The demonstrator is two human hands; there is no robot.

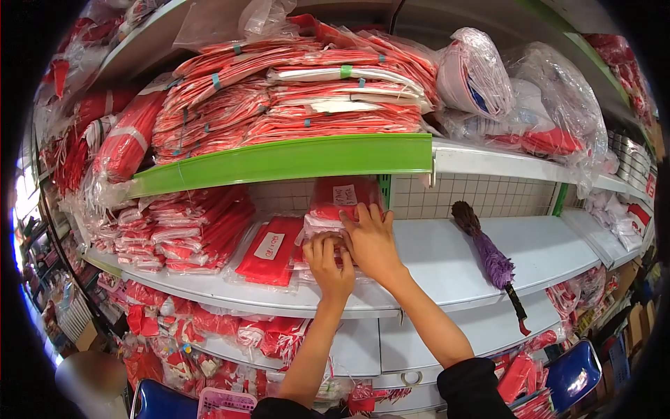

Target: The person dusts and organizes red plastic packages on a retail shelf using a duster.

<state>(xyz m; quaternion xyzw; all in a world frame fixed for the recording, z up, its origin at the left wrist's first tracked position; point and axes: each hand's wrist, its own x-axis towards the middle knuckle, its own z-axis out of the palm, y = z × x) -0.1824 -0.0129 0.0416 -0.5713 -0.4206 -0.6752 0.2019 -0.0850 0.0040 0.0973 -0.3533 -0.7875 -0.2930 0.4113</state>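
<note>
My left hand (328, 265) has its fingers curled over the near side of a small stack of plastic-wrapped red and white cloth packets (322, 225) on the middle shelf. Right beside it, my right hand (373, 241) grips the stack's right side with bent fingers. Part of the stack is hidden by both hands. Behind them, a red packet with a handwritten white label (343, 195) leans at the back of the shelf. To the left lies a flat red packet (272, 251), also bearing a white handwritten label.
A folded purple feather duster (493, 262) lies on the shelf (426, 269) to the right. Piles of red packets (188, 230) stand at the left. Overhead, a green-edged shelf (293, 162) carries large bundles. Blue chairs (574, 370) are below, and a blurred shape is at lower left.
</note>
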